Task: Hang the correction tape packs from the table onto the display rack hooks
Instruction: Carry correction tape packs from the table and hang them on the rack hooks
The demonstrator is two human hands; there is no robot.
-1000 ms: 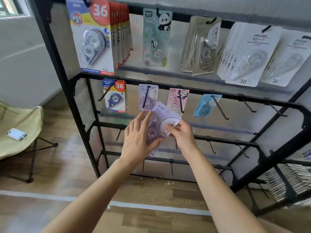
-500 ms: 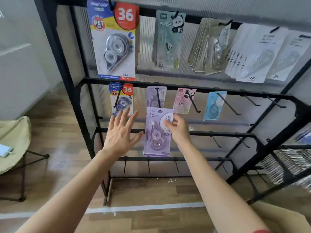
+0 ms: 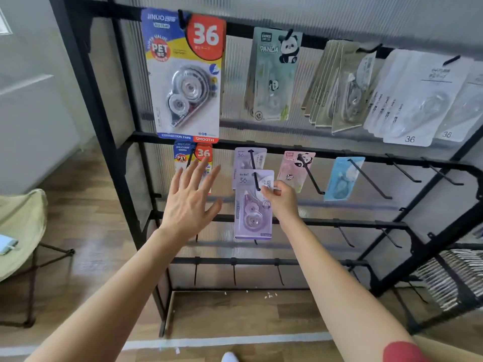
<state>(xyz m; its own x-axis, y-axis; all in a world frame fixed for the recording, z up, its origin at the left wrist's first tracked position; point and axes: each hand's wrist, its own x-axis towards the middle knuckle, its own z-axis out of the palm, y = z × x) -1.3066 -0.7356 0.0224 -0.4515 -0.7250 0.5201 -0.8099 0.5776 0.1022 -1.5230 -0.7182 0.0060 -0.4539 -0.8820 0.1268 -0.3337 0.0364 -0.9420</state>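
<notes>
The right hand [image 3: 281, 198] pinches the upper right edge of a purple correction tape pack [image 3: 252, 212] between thumb and curled fingers, wrist bent upward and forearm rising from 5 o'clock. The pack hangs upright, and the tip of a black hook [image 3: 257, 181] shows in front of its top part. A second purple pack [image 3: 249, 158] sits farther back on the same hook, at 12 o'clock from the held one.

At 9 o'clock, near the pack but apart from it, the left hand [image 3: 190, 202] is spread wide with straight fingers and holds nothing. Its fingertips overlap a small blue-and-red pack [image 3: 192, 156] hung behind it.

At 2 o'clock from the right hand hangs a pink panda pack [image 3: 295, 168], then a light blue pack [image 3: 343, 178] at 3 o'clock. Farther on along the same rail, bare hooks [image 3: 407, 173] jut out, and the lower rail [image 3: 326, 222] at 5 o'clock has more bare hooks, leaving open space below and to the right.

On the top rail of the display rack [image 3: 104, 126] hang a large blue pack marked 36 [image 3: 187, 82], a green panda pack [image 3: 274, 77], a row of beige packs [image 3: 342, 90] and white packs [image 3: 418, 100].

At 9 o'clock, well apart from the rack's left post, stands a folding chair [image 3: 21, 226] on the wooden floor [image 3: 235, 314].
</notes>
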